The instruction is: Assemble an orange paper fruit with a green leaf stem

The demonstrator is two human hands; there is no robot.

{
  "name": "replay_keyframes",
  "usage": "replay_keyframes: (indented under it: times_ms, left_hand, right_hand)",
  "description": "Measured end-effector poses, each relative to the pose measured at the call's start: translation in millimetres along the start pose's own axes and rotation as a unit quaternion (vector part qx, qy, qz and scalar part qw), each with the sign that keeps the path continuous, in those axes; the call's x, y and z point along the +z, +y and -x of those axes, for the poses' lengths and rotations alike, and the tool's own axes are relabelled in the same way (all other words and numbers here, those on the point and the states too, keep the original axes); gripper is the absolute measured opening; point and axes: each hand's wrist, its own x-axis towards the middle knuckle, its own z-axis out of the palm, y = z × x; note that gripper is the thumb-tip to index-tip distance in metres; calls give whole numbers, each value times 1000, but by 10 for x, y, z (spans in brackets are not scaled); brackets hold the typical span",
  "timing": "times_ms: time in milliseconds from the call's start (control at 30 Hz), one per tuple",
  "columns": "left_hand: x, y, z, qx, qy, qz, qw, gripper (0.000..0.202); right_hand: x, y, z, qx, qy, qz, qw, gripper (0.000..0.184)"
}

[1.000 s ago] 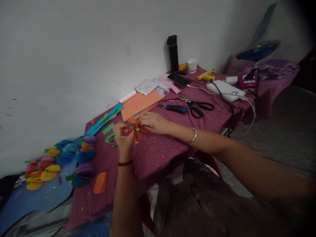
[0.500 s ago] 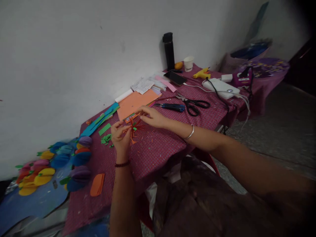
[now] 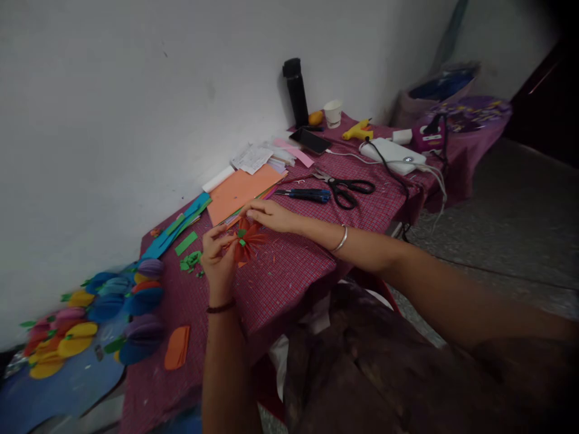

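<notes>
An orange paper ornament [image 3: 254,239], its folded segments fanned around a green paper piece [image 3: 242,235], is held just over the tabletop. My left hand [image 3: 218,256] pinches its left side between thumb and fingers. At its upper edge, my right hand [image 3: 271,215] has its fingers bent and together against the paper; the exact contact at the fingertips is too small to see. Green paper scraps [image 3: 190,261] and a green strip [image 3: 186,243] lie left of my left hand. A stack of orange paper cutouts [image 3: 177,348] rests nearer the table's front left.
Finished-looking coloured paper ornaments [image 3: 111,299] crowd the left end. Behind my hands are orange sheets [image 3: 244,190], a utility knife [image 3: 305,194] and black-handled scissors [image 3: 344,190]. Farther right are a phone [image 3: 310,141], yellow glue gun [image 3: 358,130], white power bank [image 3: 392,155] with cables, cup [image 3: 333,114] and black bottle [image 3: 295,93].
The orange ornament has turned and spread, so its segments now face me more broadly. Both hands keep nearly the same places around it. The whole view has shifted slightly.
</notes>
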Motion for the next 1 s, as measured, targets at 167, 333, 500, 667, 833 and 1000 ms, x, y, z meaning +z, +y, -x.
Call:
replay_keyframes:
  times_ms: [167,333,500,667,833,1000]
  left_hand:
    - [1,45,-1,3,3,-2,1000,5]
    - [-2,65,2,4,9,-4,1000,6]
    - [-3,49,8,15,2,0,1000,6]
    - [5,52,4,14,1,-12,1000,5]
    - [9,70,-2,21,3,-10,1000,5]
    - [-2,33,2,39,1,-5,999,9]
  right_hand:
    - [-1,4,-9,9,12,2,1000,17]
    - [-1,34,-28,-5,20,15,1000,20]
    - [-4,46,-31,-12,28,16,999,22]
    - [-16,104,-31,-60,2,45,997,27]
    - [-10,161,-36,-70,8,49,996,34]
    - [-16,125,-25,-48,-1,39,998,36]
